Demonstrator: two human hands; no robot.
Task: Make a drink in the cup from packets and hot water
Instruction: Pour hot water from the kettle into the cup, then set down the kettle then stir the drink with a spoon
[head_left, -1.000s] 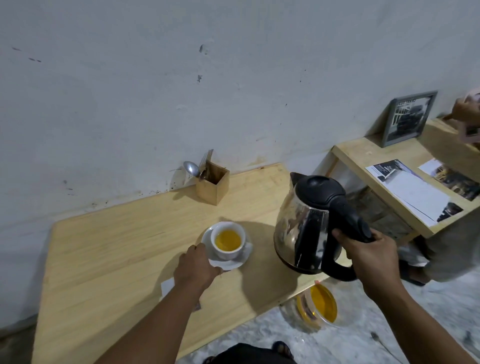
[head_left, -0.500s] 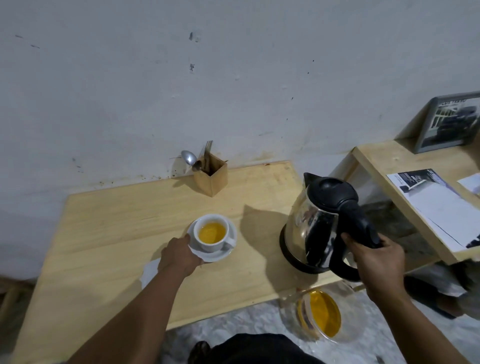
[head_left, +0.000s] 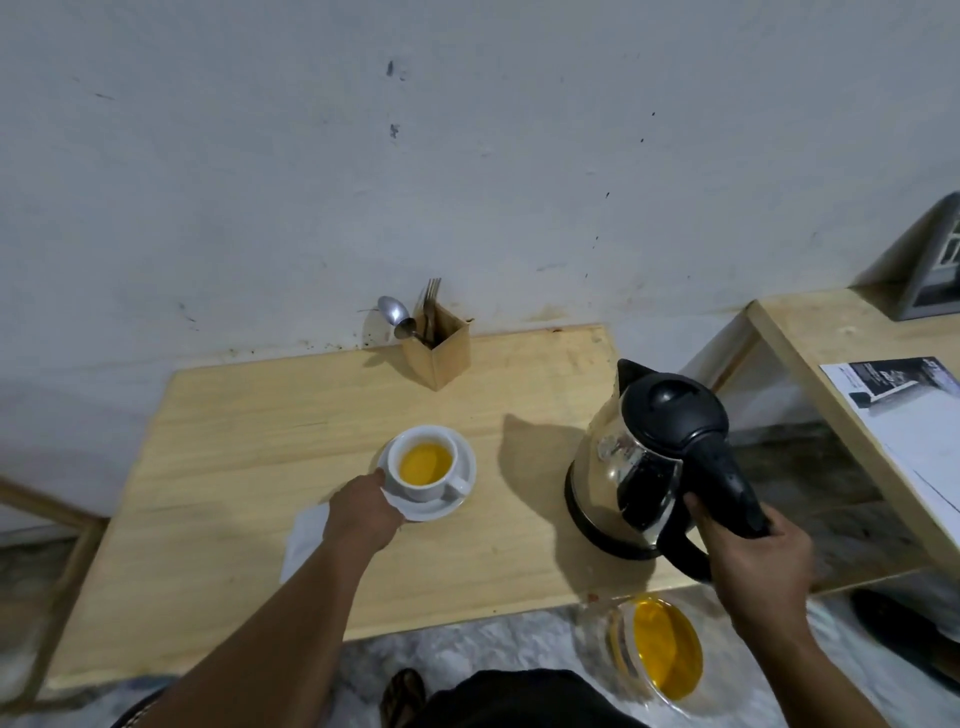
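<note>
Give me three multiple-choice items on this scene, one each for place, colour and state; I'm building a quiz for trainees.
1. Where is the wooden cutlery box?
A. by the wall
B. on the floor
C. on the saucer

2. What colour is the liquid in the white ceramic cup?
A. clear
B. yellow-orange
C. black

3. How is the black-lidded glass kettle?
A. lying down
B. upside down
C. upright, right hand on handle

Answers: A, the box stands at the table's back edge; B, the cup's contents show it; C, its base sits flat.

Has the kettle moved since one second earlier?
Yes. The kettle was lifted off the table's front edge; now it stands further in, right hand on its handle.
</note>
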